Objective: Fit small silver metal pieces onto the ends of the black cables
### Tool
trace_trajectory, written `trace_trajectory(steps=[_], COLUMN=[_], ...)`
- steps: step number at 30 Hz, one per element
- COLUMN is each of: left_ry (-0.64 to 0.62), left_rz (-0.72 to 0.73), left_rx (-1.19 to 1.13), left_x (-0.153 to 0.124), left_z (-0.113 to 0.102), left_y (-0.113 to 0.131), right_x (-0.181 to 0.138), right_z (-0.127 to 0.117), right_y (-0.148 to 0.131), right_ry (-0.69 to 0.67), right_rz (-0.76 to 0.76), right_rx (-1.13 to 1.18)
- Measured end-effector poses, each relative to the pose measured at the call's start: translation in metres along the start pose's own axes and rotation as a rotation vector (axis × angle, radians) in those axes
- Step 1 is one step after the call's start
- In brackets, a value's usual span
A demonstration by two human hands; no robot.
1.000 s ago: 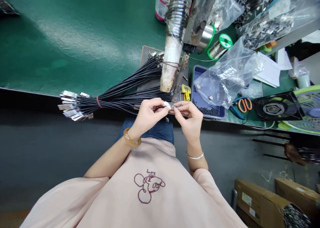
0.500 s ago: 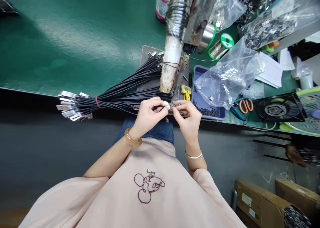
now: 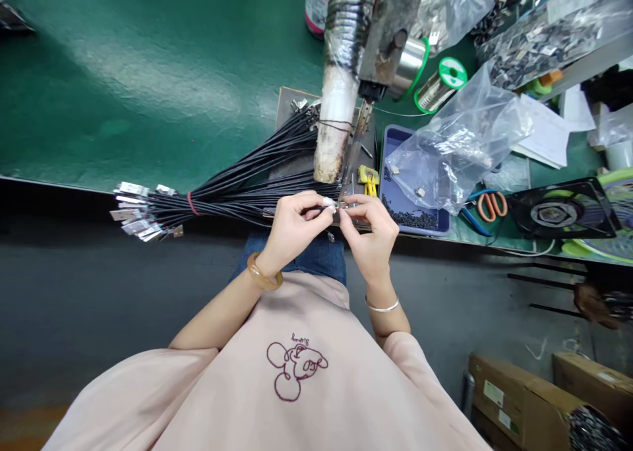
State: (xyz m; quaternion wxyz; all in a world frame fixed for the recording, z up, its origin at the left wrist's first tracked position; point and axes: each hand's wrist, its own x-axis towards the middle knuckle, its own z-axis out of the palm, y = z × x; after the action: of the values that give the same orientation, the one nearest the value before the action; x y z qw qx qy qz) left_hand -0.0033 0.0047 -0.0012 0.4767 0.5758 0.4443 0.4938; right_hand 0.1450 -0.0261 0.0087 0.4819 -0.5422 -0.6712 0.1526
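My left hand [image 3: 301, 225], with white wraps on its fingertips, is closed in a pinch on the end of a black cable. Fingertip to fingertip with it, my right hand [image 3: 370, 235] pinches a small metal piece [image 3: 342, 205] at that cable end; its exact kind is too small to make out. Left of my hands, a bundle of black cables [image 3: 237, 167] fans out from a red band [image 3: 192, 204], with metal connectors [image 3: 136, 210] at its far left end. A whitish nozzle [image 3: 330, 151] on a ribbed hose hangs just above my fingers.
Right of my hands stand a yellow clip-like tool [image 3: 368, 179] and a blue tray [image 3: 442, 221] with small black parts, partly under a plastic bag [image 3: 465, 141]. Pliers [image 3: 487, 207], a black fan [image 3: 564, 210] and solder spools [image 3: 440, 85] lie further right on the green table [image 3: 148, 75].
Both hands keep their pinch at nearly the same spot, with only slight finger movement. The view has shifted a little.
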Motion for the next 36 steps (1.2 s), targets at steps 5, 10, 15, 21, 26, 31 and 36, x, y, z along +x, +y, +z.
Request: trace_trajectory(steps=[5,10,15,21,26,31,36], left_ry=[0.029,-0.003,-0.031,0.001,0.001,-0.012,0.023], left_rz=[0.072,-0.074,-0.124,-0.121,-0.083,-0.098,-0.050], left_rx=[-0.018,-0.094,-0.122,-0.099,-0.099,-0.105,-0.069], left_x=[-0.0001,-0.0040,-0.0059,-0.0046,-0.0049,-0.0053,-0.0039], left_z=[0.0013,0.0020,0.0030,0.0034,0.0030,0.0044,0.0044], left_y=[-0.0004,-0.0003,0.0009,0.0022,0.0018,0.0007,0.0013], right_x=[0.0000,-0.0047,-0.0062,-0.0029,-0.0046,-0.0047,-0.0017], right_z=[-0.0006,-0.0029,-0.0052,-0.0044,-0.0046,-0.0042,-0.0034], right_y=[-0.0027,-0.0024,-0.0019,-0.0036,-0.0037,-0.0014,-0.0019], right_ry=[0.013,-0.014,-0.025,-0.015,-0.014,-0.021,0.012], right_rz=[-0.053,-0.132,-0.157,-0.161,-0.194,-0.217,-0.240], right_rx=[-0.037,-0.120,-0.127,-0.144,-0.179,-0.177,-0.187])
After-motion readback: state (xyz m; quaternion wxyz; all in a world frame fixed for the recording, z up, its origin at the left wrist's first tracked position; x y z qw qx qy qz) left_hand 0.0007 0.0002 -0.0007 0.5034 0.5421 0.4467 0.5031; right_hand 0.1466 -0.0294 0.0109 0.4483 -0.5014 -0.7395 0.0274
